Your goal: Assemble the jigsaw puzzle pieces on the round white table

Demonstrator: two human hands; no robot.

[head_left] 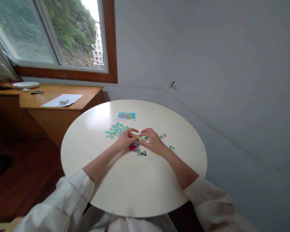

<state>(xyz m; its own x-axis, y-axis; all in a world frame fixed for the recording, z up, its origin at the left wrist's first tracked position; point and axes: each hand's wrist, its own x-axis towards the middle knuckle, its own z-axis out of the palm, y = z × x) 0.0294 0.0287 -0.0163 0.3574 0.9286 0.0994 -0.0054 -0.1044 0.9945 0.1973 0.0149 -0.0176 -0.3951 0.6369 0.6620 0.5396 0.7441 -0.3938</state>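
Note:
My left hand (126,139) and my right hand (154,140) meet over the middle of the round table, fingers bent inward. Between their fingertips is a small yellowish jigsaw piece (140,139), which both hands pinch; the fingers hide part of it. Just below lies a partly joined patch of jigsaw puzzle (133,147) with a pink area, and a pale strip with dark spots (142,153) at its lower edge. A heap of loose turquoise jigsaw pieces (116,129) lies beside my left hand. More pieces (163,136) lie past my right hand.
A picture card (126,116) in turquoise lies toward the far side of the white round table (125,190). A small group of pieces (172,147) sits farther right. Behind on the left, a wooden desk (91,96) bears paper, a small white box and a white plate (26,84).

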